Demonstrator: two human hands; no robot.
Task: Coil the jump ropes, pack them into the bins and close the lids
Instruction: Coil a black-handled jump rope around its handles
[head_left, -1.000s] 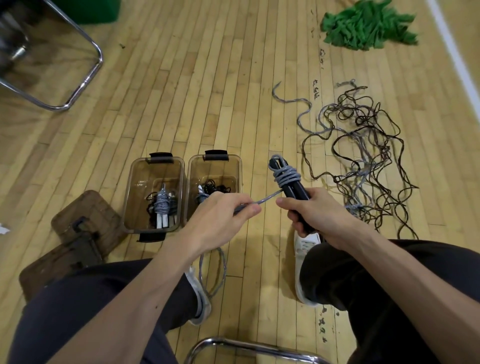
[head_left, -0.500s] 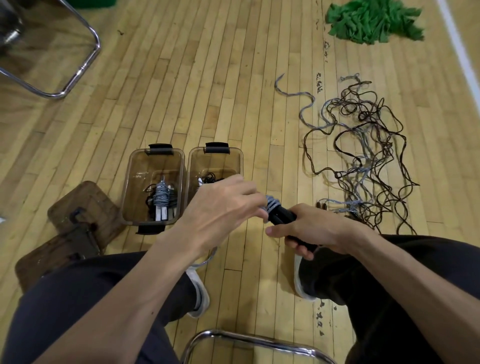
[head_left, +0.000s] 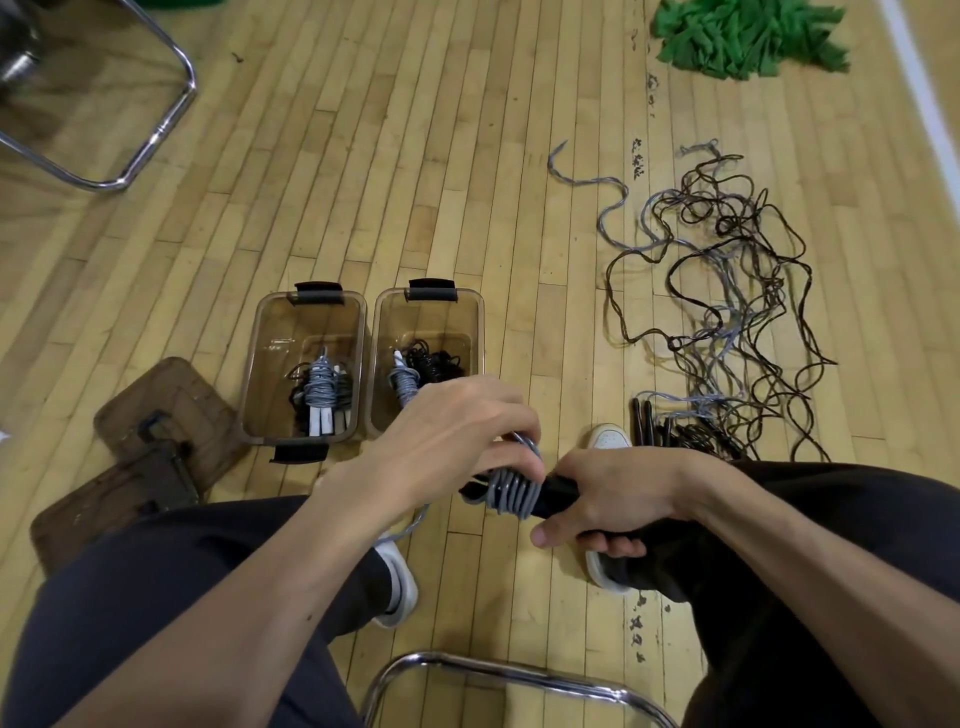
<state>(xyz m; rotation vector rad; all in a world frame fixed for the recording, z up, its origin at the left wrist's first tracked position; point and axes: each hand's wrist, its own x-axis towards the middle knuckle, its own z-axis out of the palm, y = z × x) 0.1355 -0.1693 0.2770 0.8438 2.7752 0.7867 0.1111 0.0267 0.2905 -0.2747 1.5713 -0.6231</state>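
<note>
My right hand grips the black handles of a jump rope, held sideways above the floor between my knees. Grey rope is wound in tight turns round the handles' left end. My left hand holds that grey rope at the coil, fingers curled over it. Two open brown bins stand on the floor ahead: the left bin holds a grey coiled rope with white handles, the right bin holds a grey bundle and black rope.
A tangle of black and grey ropes lies on the wooden floor to the right. Two brown lids lie left of the bins. Chrome chair frames stand at top left and under me. Green cloth lies far right.
The handles have come down from upright to sideways and closer to me. My left hand moved from pulling the rope taut to laying more turns on the coil.
</note>
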